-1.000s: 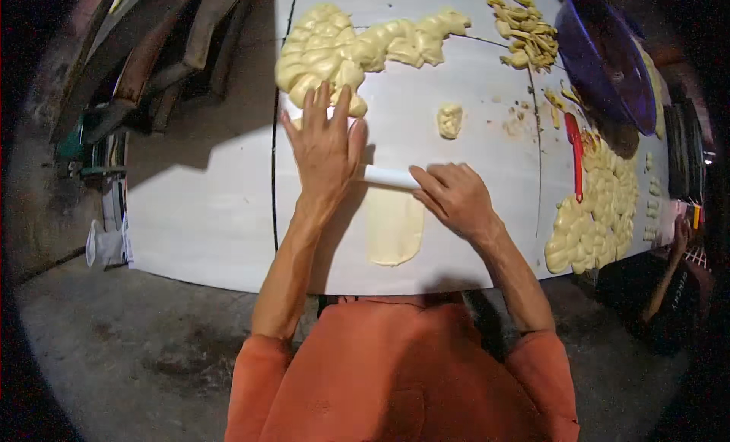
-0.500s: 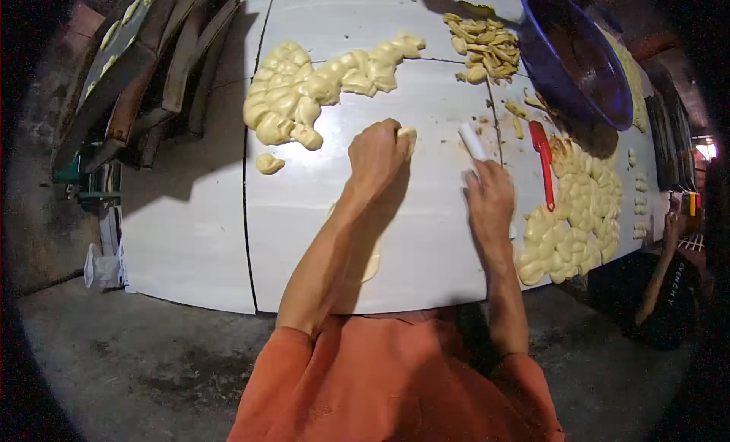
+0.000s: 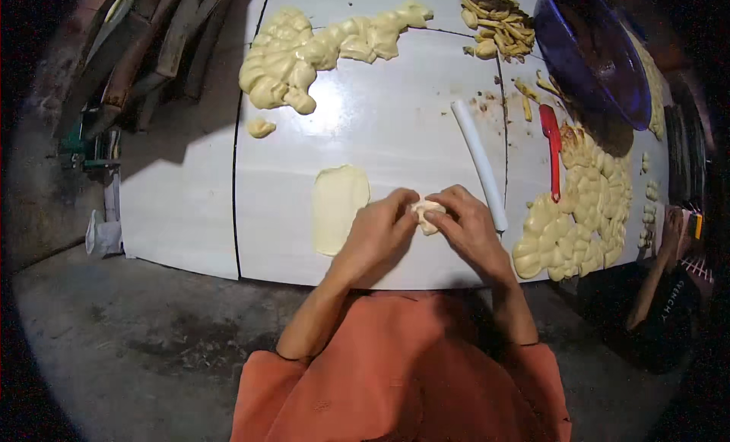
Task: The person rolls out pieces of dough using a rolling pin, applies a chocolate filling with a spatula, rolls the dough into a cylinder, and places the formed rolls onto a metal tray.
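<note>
My left hand (image 3: 382,233) and my right hand (image 3: 469,228) meet over the near part of the white table, their fingers closed on a small piece of pale dough (image 3: 427,215) between them. Just left of my left hand lies a flat, rolled-out sheet of dough (image 3: 338,208), roughly rectangular. A white rolling pin (image 3: 480,168) rests on the table to the right of my right hand, touched by neither hand. Farther off at the left, one small dough lump (image 3: 261,128) sits by itself below a large cluster of dough pieces (image 3: 277,62).
At the right, a red-handled tool (image 3: 551,149) lies against another spread of dough pieces (image 3: 574,233). Behind it stands a big blue basin (image 3: 601,62), next to a heap of yellowish-brown strips (image 3: 498,31). Dark trays (image 3: 163,54) lean at the far left. Another person's arm (image 3: 654,278) shows at right.
My left hand has come nearer with the dough piece, and my right hand has let go of the rolling pin and joined it. The rolled sheet is now uncovered. The whole view has shifted slightly.
</note>
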`<state>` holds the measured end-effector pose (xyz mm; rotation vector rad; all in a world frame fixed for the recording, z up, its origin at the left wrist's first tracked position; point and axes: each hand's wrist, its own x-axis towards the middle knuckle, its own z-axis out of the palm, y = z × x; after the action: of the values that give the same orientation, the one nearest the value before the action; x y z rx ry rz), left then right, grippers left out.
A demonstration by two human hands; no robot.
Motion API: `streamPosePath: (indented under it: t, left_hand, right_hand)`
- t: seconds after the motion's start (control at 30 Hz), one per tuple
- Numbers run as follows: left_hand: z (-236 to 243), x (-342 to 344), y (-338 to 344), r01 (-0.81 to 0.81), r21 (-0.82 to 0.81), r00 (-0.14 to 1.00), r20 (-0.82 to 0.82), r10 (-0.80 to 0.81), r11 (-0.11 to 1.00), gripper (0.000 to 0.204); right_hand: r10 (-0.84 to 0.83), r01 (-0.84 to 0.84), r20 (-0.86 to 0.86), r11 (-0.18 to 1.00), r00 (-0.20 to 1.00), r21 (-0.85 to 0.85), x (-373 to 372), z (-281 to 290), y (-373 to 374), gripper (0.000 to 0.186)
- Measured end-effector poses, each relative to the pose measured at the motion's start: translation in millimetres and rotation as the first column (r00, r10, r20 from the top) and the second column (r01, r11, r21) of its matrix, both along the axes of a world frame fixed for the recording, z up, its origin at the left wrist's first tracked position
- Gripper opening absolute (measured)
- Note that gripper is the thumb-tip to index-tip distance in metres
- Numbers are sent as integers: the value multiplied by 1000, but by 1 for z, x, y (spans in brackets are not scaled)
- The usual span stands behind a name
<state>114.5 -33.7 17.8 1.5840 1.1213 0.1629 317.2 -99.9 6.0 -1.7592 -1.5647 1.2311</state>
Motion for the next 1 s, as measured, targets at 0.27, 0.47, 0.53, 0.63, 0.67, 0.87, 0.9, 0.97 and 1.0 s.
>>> streamPosePath:
  t: [0.27, 0.47, 0.53, 0.63, 0.67, 0.87, 0.9, 0.97, 1.0]
  left_hand:
    - [-14, 16, -61, 312, 659, 948, -259, -183, 684, 63]
    - [-49, 12, -78, 450, 579, 872, -449, -195, 681, 82]
    - [-48, 12, -77, 456, 561, 863, -469, -189, 691, 87]
    - [-45, 10, -73, 469, 555, 855, -481, -195, 687, 89]
    - [-43, 10, -70, 477, 552, 855, -472, -215, 684, 93]
    - [-35, 3, -63, 442, 582, 868, -469, -162, 682, 93]
    - [-37, 4, -63, 457, 580, 857, -490, -159, 674, 92]
    - [-28, 11, -60, 437, 573, 870, -467, -162, 694, 91]
    - [-25, 10, -60, 405, 583, 885, -444, -141, 705, 91]
  right_hand:
    - [31, -158, 369, 935, 929, 318, 0, -5, -22, 66]
    - [174, -363, 604, 909, 778, 206, -5, -54, -58, 97]
    - [181, -369, 615, 909, 767, 192, -1, -50, -59, 96]
    - [192, -376, 637, 912, 747, 166, 7, -37, -53, 95]
    - [226, -411, 641, 898, 733, 154, 11, -31, -50, 93]
    - [-284, -123, 624, 841, 728, 526, 39, -26, -24, 61]
    - [-325, -19, 654, 887, 683, 460, 47, -38, -12, 57]
    - [-360, 92, 701, 916, 616, 389, 59, -37, -8, 54]
    - [-346, 109, 688, 925, 638, 364, 65, -30, -8, 51]
